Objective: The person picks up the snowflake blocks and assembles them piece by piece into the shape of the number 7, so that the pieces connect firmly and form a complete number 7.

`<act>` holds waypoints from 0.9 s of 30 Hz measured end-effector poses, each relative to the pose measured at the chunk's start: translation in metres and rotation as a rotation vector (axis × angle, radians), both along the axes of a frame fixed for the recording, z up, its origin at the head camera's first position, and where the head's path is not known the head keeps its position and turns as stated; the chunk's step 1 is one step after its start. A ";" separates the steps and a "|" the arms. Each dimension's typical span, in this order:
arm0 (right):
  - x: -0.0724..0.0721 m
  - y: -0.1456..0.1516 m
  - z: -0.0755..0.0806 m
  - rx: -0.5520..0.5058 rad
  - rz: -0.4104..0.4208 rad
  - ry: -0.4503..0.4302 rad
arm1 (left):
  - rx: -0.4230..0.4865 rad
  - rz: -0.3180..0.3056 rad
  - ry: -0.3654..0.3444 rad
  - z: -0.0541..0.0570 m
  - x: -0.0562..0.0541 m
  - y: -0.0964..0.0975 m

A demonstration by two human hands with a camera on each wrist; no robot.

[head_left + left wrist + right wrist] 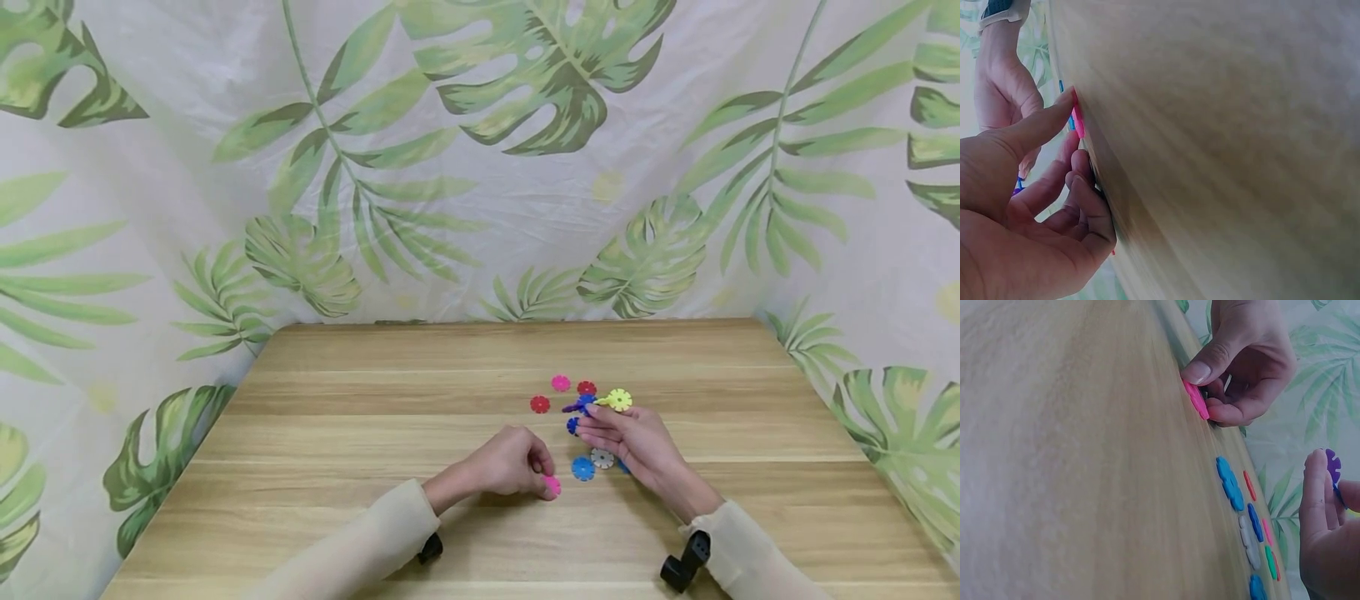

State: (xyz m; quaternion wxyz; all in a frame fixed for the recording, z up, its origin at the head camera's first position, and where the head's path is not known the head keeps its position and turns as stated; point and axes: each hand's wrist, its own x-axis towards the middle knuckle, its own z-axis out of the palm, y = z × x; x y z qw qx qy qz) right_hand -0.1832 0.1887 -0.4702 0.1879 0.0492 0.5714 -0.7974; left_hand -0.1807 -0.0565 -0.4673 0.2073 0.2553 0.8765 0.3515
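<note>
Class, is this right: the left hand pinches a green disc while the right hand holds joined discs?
Not green: the left hand pinches a pink disc, as the right wrist view shows, while the right hand holds joined discs.

Loose discs (582, 468) — on table (337, 400), right of centre | cloth (517, 192) — behind table

Two hands (513, 463), two sleeves (375, 533), one table (337, 400), perhaps thirteen discs (582, 468), some hidden.

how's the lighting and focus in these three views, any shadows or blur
Head view: brightest, with a faint shadow on the table near the left hand; left wrist view: dimmer, table grain smeared; right wrist view: also dim, table grain soft, the pink disc clearer-edged.
</note>
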 end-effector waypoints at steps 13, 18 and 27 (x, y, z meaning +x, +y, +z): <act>0.000 -0.005 -0.002 0.009 0.006 -0.008 | 0.215 0.141 -0.171 -0.001 0.001 -0.011; 0.001 -0.009 -0.002 0.009 0.011 -0.008 | 0.378 0.306 -0.308 0.002 -0.005 -0.022; 0.000 -0.022 -0.001 0.010 0.044 -0.006 | 0.618 0.456 -0.445 0.002 -0.011 -0.039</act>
